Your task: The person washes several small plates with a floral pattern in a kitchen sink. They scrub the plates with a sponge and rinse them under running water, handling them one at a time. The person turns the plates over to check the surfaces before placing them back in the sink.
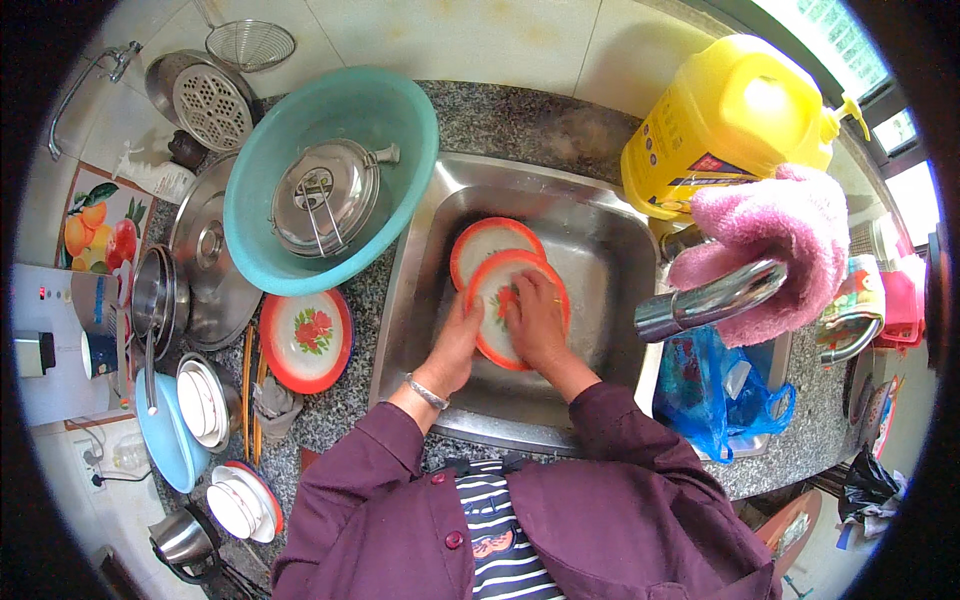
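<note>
A white plate (491, 345) with an orange-red rim and a red flower print is held over the stainless-steel sink (607, 262). My left hand (456, 337) grips its left edge. The fingers of my right hand (538, 319) lie bent on its face; whether they pinch a cloth or nothing cannot be seen. Behind it, partly covered, a second red-rimmed plate (491, 238) lies in the sink. To the left, another such plate with a flower print (289, 360) rests on the granite counter (360, 322).
Left of the sink stands a green plastic basin (409, 135) holding a lidded steel pot (330, 195). Chopsticks (247, 390) and stacked bowls (199, 397) lie farther left. A chrome faucet (712, 300) draped with a pink towel (795, 225), a yellow jug (727, 127) and blue plastic bags (712, 390) crowd the right.
</note>
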The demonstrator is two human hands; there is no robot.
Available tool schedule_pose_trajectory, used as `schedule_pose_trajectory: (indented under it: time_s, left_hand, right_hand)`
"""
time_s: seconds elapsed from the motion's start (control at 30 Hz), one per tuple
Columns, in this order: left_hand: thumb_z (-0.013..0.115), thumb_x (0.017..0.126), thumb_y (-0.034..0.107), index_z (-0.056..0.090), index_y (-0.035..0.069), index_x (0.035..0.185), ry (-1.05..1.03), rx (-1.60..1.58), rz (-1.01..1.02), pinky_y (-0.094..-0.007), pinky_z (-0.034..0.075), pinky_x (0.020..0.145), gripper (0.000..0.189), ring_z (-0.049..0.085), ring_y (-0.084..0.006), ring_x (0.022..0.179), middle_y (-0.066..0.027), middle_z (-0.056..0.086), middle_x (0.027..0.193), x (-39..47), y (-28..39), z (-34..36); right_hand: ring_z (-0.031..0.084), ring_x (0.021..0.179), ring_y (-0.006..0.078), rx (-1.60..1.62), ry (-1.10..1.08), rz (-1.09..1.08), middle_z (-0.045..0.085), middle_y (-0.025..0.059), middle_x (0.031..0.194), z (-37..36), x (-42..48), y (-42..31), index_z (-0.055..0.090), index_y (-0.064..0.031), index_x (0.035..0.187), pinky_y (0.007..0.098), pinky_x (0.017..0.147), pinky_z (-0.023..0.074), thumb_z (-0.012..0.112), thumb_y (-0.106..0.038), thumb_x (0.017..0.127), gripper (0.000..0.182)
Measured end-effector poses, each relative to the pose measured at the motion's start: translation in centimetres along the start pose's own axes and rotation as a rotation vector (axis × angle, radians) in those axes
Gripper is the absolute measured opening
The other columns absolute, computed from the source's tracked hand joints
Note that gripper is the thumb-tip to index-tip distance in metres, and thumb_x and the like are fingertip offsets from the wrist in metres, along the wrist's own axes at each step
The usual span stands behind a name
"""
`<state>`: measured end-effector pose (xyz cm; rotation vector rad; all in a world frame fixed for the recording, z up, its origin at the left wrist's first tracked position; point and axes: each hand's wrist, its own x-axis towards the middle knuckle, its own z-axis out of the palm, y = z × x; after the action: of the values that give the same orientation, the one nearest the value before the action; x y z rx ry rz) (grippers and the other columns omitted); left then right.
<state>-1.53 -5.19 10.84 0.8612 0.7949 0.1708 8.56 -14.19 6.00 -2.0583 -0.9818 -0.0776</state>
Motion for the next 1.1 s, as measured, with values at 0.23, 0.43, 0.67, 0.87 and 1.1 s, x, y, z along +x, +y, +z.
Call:
schedule_pose_trajectory:
  time_s: [0.23,0.43,0.67,0.87,1.1]
  left_hand:
    - [0.038,0.099,0.031,0.033,0.010,0.136,-0.004,0.081,0.003,-0.0334,0.042,0.094,0.043,0.047,-0.0160,0.115,-0.0058,0.049,0.125,1.8,0.7,-1.1]
    - [0.039,0.098,0.038,0.030,0.013,0.139,-0.089,0.128,0.063,-0.0359,0.046,0.092,0.049,0.049,-0.0167,0.116,-0.0046,0.048,0.129,1.3,-1.1,-1.8]
    - [0.035,0.099,0.039,0.035,0.008,0.134,-0.022,0.031,0.029,-0.0326,0.039,0.098,0.047,0.046,-0.0177,0.118,-0.0061,0.046,0.130,0.3,-0.5,-1.9]
    - [0.043,0.093,0.051,0.039,0.007,0.130,-0.017,-0.025,-0.028,-0.0347,0.039,0.096,0.058,0.046,-0.0176,0.116,-0.0078,0.048,0.126,-0.2,1.0,-1.9]
    - [0.052,0.091,0.046,0.036,0.004,0.133,0.126,0.273,0.039,-0.0337,0.026,0.105,0.062,0.035,-0.0199,0.124,-0.0108,0.038,0.134,0.1,0.0,-2.7]
  right_hand:
    - [0.051,0.087,0.0365,0.201,-0.380,-0.147,0.056,0.0158,0.093,-1.1,-1.2,-1.0,0.054,-0.0037,0.093,0.0448,0.077,0.0415,0.059,-0.002,0.074,0.020]
    - [0.050,0.095,0.0374,0.041,-0.163,-0.002,0.054,0.0173,0.100,-0.6,-0.2,0.3,0.054,-0.0032,0.098,0.0450,0.083,0.0412,0.058,-0.001,0.074,0.025]
    - [0.053,0.090,0.0357,0.241,-0.470,-0.308,0.056,0.0155,0.095,-2.5,-1.8,-2.1,0.056,-0.0068,0.100,0.0439,0.079,0.0423,0.064,-0.015,0.077,0.026]
    - [0.057,0.081,0.0296,0.318,-0.423,-0.255,0.059,0.0109,0.085,-4.1,-2.0,-1.5,0.061,-0.0074,0.100,0.0367,0.072,0.0463,0.068,-0.022,0.078,0.027]
    - [0.055,0.072,0.0109,0.885,-0.376,0.854,0.062,-0.0014,0.081,-4.7,0.2,3.0,0.063,-0.0047,0.093,0.0296,0.066,0.0455,0.057,-0.028,0.091,0.024]
